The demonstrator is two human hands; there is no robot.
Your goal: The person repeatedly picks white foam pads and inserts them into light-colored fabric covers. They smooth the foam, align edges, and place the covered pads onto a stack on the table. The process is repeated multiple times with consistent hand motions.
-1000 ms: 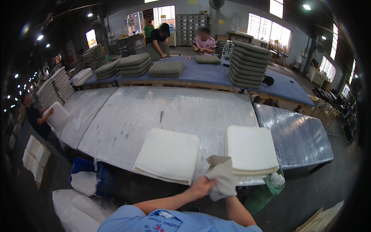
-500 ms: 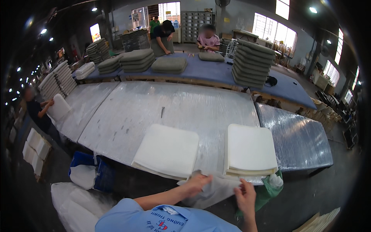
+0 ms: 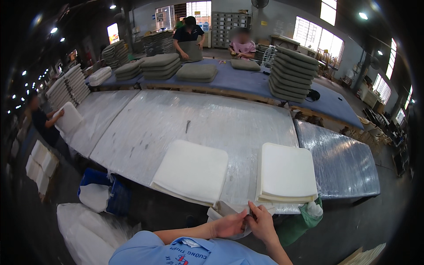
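Far blue surface (image 3: 247, 84): tall stack of grey-green cushions (image 3: 289, 75) twd R end, black item (image 3: 313, 95) just beside it nr the near edge; lone cushion (image 3: 245, 65) closer to far edge; lower stacks (image 3: 161, 66) along L half, white bundle (image 3: 100, 76) nr L end. Past far edge: co-worker in dark top (image 3: 189, 33) w/ a cushion held upright, plus co-worker in pink (image 3: 243, 47). Bkgd: drawer cabinet (image 3: 229, 28), fan (image 3: 259, 3), barred window (image 3: 318, 36). Wrapped surface (image 3: 198, 115), approx mid: dark strip (image 3: 188, 126). Below its near L edge: blue crate (image 3: 120, 198) w/ white stuff, clear plastic bag (image 3: 88, 234). Nr R corner: green bag (image 3: 293, 225). Far L: 3rd co-worker (image 3: 45, 126) w/ white pad (image 3: 69, 118).
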